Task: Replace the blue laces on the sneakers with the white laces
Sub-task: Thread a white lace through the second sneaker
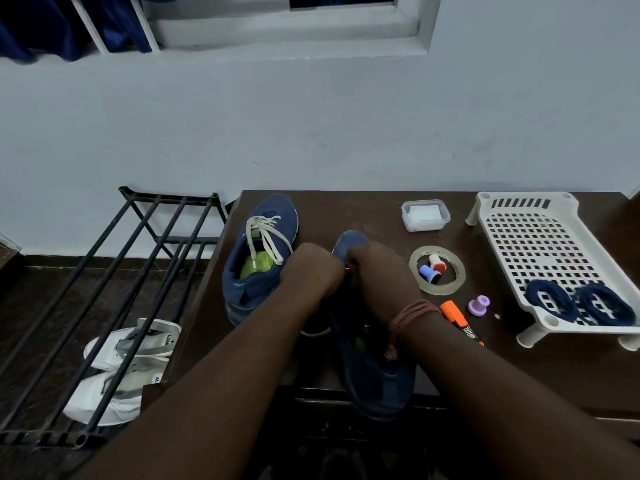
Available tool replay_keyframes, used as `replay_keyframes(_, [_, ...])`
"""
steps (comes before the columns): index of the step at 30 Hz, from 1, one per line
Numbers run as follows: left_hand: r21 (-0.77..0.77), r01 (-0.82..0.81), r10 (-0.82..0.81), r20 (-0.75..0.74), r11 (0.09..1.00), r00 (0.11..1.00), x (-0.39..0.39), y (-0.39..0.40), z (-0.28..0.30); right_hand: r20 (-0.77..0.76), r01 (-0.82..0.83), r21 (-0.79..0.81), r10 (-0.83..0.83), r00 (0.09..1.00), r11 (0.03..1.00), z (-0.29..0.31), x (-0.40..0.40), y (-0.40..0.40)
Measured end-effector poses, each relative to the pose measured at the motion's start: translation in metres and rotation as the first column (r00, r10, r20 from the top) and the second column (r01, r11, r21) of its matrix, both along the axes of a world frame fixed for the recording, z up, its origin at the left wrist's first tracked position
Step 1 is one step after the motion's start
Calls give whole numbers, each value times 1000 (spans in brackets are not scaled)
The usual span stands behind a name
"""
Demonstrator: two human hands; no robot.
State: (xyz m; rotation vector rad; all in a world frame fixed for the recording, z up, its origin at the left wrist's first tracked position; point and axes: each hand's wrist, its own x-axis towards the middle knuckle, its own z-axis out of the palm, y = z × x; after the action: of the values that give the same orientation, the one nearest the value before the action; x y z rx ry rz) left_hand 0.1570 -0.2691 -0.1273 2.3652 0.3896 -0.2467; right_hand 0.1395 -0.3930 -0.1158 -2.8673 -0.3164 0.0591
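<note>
Both hands, the left hand [313, 268] and right hand [379, 271], close together over the second blue sneaker [375, 368] on the dark surface [346, 209]; what the fingers grip is hidden. Left of it stands the first sneaker [258, 258], already threaded with a white lace [265, 233], loose-ended. The blue laces [578, 301] lie coiled in a white tray [540, 237] to its right. Lacing this shoe appears under way; next, likely, feeding the lace through eyelets. A tape roll [437, 270] and orange marker [460, 322] crowd its right.
</note>
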Motion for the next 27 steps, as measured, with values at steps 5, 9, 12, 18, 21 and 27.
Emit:
replay_keyframes(5, [4,40,-40,-36,999,999,4,3,0,148,139,325,-196,969,935,15,17,-17])
replay_keyframes(9, [84,156,-147,-105,984,984,6,0,-1,-78,247,904,-434,898,349,67,28,-49])
replay_keyframes(12, [109,196,-183,-118,975,976,8,1,-1,-297,199,928,-304,905,-314,105,31,-73])
replay_keyframes(18, [134,212,-201,-95,968,975,6,-1,-1,50,180,784,-349,936,594,73,14,-82])
replay_keyframes(21, [155,221,-208,-98,963,973,6,-3,-1,6,110,340,-119,993,934,30,8,-58])
replay_keyframes(27, [174,260,-240,-129,950,962,10,0,0,-23,-3,33,4,1000,999,-4,9,-16])
